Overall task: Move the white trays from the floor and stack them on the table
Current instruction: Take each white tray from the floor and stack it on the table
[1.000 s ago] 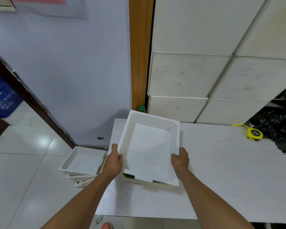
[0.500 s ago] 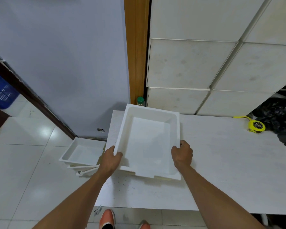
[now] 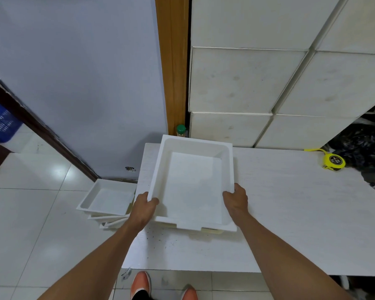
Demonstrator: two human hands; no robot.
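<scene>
A white tray [image 3: 193, 182] lies on the left part of the white table [image 3: 290, 213], sitting on top of another tray whose yellowish edge shows under its near rim. My left hand [image 3: 144, 210] grips its left rim near the front corner. My right hand [image 3: 236, 199] grips its right rim. On the floor left of the table a pile of white trays [image 3: 108, 199] stands, the top one facing up, with edges of others fanned out beneath it.
A yellow tape measure [image 3: 333, 161] and a black plastic bag [image 3: 362, 144] lie at the table's far right. A green-capped bottle [image 3: 181, 131] stands behind the tray by the wooden door frame. A blue crate [image 3: 0, 122] sits far left. My orange shoes [image 3: 141, 284] are under the table's front edge.
The tray has come down flatter onto the tray beneath it, and both hands have slid a little along its rims. The view has tilted downward, bringing my shoes into sight.
</scene>
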